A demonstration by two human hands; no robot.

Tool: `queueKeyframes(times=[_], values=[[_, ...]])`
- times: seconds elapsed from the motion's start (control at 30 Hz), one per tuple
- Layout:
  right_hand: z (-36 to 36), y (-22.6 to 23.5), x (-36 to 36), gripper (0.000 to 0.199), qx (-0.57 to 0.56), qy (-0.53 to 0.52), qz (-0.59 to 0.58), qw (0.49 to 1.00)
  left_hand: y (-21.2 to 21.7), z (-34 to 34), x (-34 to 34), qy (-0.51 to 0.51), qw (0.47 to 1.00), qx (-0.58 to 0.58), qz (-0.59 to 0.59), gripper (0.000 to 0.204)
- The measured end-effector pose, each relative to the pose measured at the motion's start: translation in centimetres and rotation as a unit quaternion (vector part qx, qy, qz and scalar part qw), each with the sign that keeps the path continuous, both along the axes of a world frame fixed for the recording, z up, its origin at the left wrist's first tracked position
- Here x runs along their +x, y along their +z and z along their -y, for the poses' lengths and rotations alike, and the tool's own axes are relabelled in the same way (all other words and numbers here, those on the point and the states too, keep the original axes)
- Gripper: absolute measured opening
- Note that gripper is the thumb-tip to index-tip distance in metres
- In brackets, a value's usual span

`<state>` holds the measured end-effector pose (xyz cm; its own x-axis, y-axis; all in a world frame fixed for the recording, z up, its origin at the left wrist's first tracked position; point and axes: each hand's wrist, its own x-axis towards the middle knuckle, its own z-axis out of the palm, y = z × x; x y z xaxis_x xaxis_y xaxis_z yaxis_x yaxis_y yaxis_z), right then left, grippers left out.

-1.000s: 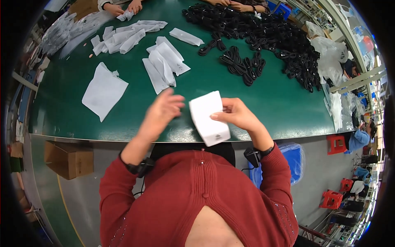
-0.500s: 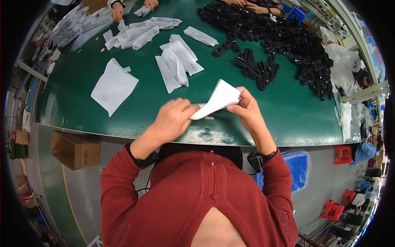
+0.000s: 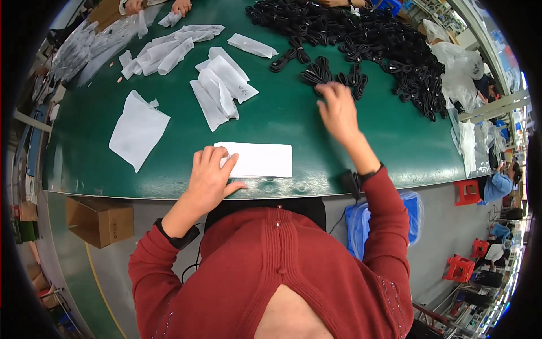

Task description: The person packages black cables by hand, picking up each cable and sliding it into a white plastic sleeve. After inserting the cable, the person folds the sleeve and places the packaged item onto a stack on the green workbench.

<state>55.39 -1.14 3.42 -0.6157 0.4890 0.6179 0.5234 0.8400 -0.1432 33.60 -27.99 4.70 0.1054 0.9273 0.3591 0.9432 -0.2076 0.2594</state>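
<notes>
On the green table in front of me lies a flat white rectangular pouch or small stack of them (image 3: pixel 264 160). My left hand (image 3: pixel 209 176) rests on its left end, thumb and fingers apart. Farther out to the right, my right hand (image 3: pixel 340 113) reaches over the table with its fingers apart. Its fingertips are at the near edge of a coiled black cable (image 3: pixel 317 70), partly covering it; whether they touch it I cannot tell. Another black cable coil (image 3: pixel 355 79) lies just beyond. Left of these sit several filled white pouches (image 3: pixel 217 93).
A big heap of coiled black cables (image 3: pixel 389 45) covers the far right. A loose white sheet (image 3: pixel 137 131) lies at left, with more white pouches (image 3: pixel 164 51) behind it. A co-worker's hands (image 3: pixel 180 7) are at the far edge. A cardboard box (image 3: pixel 101 220) stands below left, a blue bin (image 3: pixel 415 220) below right.
The white pouch or stack, held up between both hands before, now lies flat on the table under my left hand. My right hand has let go and moved away toward the cable coils.
</notes>
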Motion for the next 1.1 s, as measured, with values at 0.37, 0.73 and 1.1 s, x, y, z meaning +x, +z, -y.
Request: queueKeyframes(times=[0.37, 0.73, 1.1], values=[[0.4, -2.0, 0.0, 0.022, -0.195, -0.093, -0.082, 0.973, -2.3, -5.8, 5.4, -0.089, 0.971, 0.055, 0.216, 0.027], [11.5, -0.2, 5.3, 0.02, -0.219, 0.081, -0.131, 0.963, -3.7, -6.5, 6.1, -0.029, 0.966, 0.012, 0.257, 0.01], [13.1, -0.9, 7.1, 0.027, -0.254, 0.113, -0.054, 0.959, -3.4, -5.9, 5.9, 0.006, 0.916, -0.02, 0.4, 0.007]])
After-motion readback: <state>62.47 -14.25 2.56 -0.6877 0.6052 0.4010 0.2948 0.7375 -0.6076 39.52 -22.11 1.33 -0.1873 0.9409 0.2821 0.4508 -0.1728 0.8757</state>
